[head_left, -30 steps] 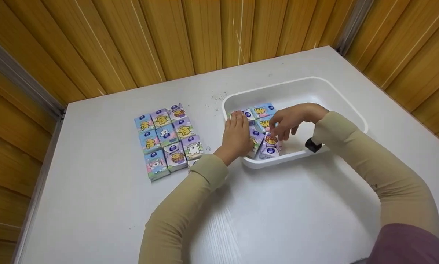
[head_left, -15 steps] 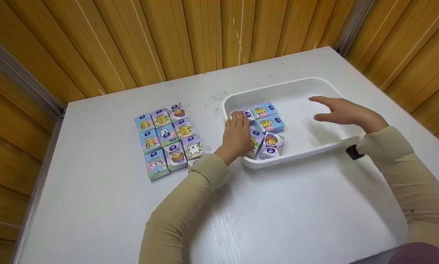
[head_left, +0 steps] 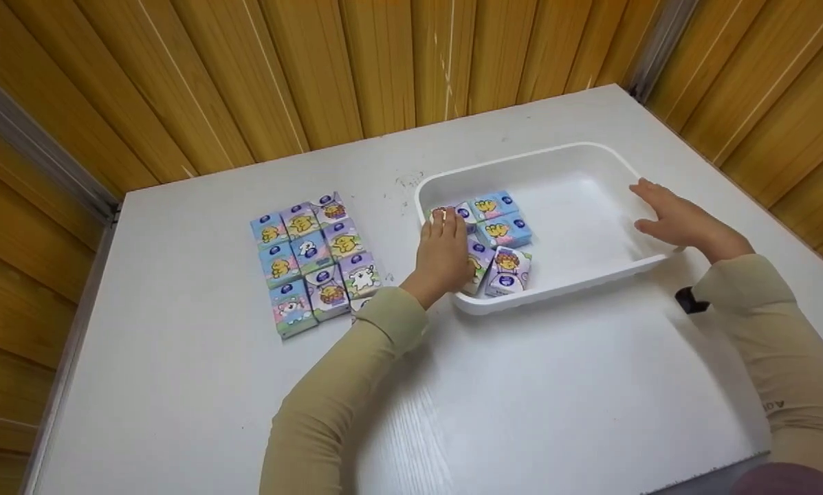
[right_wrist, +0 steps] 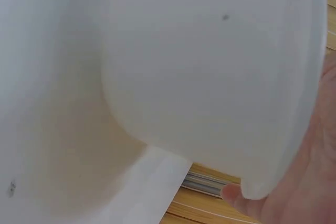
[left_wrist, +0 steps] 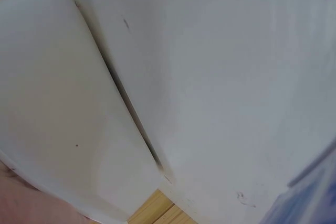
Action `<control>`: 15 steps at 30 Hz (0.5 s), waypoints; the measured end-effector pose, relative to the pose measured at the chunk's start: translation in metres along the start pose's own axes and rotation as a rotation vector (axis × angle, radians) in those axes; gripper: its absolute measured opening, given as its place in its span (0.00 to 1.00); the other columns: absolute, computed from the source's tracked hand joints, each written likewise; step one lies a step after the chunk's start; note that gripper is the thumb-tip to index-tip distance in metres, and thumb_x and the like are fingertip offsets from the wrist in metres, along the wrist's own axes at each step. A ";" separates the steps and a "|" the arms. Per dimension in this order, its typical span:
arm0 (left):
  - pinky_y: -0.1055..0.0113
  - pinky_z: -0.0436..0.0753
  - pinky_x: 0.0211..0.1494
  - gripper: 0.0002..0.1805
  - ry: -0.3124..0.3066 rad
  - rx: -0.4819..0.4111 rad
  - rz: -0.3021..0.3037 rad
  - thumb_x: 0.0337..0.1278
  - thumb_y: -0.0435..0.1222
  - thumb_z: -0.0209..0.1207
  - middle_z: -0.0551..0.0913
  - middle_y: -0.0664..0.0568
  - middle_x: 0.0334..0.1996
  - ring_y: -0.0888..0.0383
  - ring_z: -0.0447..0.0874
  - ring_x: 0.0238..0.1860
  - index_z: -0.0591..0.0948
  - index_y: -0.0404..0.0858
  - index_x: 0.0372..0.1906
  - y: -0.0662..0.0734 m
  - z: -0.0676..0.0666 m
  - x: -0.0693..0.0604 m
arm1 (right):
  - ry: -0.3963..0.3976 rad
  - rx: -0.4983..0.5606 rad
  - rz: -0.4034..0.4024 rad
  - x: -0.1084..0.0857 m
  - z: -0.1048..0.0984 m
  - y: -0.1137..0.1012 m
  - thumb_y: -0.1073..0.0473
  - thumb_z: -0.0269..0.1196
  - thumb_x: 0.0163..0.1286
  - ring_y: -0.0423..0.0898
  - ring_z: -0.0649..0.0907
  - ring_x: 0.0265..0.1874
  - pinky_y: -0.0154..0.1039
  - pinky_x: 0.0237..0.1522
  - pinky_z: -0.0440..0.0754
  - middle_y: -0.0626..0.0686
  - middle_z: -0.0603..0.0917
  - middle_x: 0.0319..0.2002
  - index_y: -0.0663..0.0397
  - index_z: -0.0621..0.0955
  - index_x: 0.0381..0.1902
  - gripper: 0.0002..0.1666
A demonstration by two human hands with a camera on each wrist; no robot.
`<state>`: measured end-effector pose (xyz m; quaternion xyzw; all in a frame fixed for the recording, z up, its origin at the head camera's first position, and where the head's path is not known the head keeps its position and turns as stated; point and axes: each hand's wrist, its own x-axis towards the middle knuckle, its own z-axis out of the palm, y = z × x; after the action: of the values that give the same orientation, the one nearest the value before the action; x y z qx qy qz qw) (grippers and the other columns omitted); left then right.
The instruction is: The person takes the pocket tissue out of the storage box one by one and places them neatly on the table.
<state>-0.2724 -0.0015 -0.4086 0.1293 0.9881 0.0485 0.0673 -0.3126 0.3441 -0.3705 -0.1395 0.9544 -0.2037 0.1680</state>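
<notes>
A white plastic tray (head_left: 576, 230) holds several small cartoon-printed tissue packs (head_left: 509, 268) at its left end. My left hand (head_left: 443, 254) lies over the tray's left rim, fingers straight and together, partly covering packs there. In the left wrist view a bit of that hand (left_wrist: 31, 205) shows beyond the tray's wall (left_wrist: 68, 103). At the right end, my right hand (head_left: 676, 216) is at the rim, fingers extended and thumb held apart. The right wrist view has this hand (right_wrist: 307, 177) against the rim, with one fingertip showing past the tray's edge (right_wrist: 210, 87).
Left of the tray, more tissue packs (head_left: 311, 251) stand in close rows on the white table (head_left: 177, 385); my left sleeve hides part of the nearest one. Wood-patterned panels (head_left: 356, 69) rise behind the table and on both sides.
My right hand has left the front pack in the tray, moved right with spread fingers, and come to the tray's right rim. The left hand has stayed in place.
</notes>
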 end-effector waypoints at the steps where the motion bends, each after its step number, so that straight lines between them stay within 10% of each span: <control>1: 0.56 0.41 0.71 0.42 0.000 0.002 -0.001 0.51 0.45 0.51 0.43 0.44 0.70 0.48 0.37 0.70 0.47 0.35 0.68 0.000 0.000 0.000 | 0.005 -0.013 0.001 0.001 0.001 0.003 0.63 0.49 0.64 0.66 0.39 0.65 0.62 0.63 0.38 0.69 0.36 0.67 0.67 0.43 0.66 0.39; 15: 0.56 0.42 0.71 0.40 -0.007 0.029 0.033 0.53 0.46 0.50 0.45 0.48 0.70 0.48 0.40 0.70 0.49 0.37 0.68 0.000 0.000 -0.001 | 0.085 0.059 0.027 0.004 0.015 0.027 0.69 0.37 0.65 0.60 0.35 0.66 0.58 0.64 0.35 0.59 0.29 0.68 0.60 0.38 0.67 0.35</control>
<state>-0.2720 -0.0019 -0.4081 0.1467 0.9862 0.0349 0.0681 -0.3158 0.3619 -0.3960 -0.1127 0.9561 -0.2350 0.1341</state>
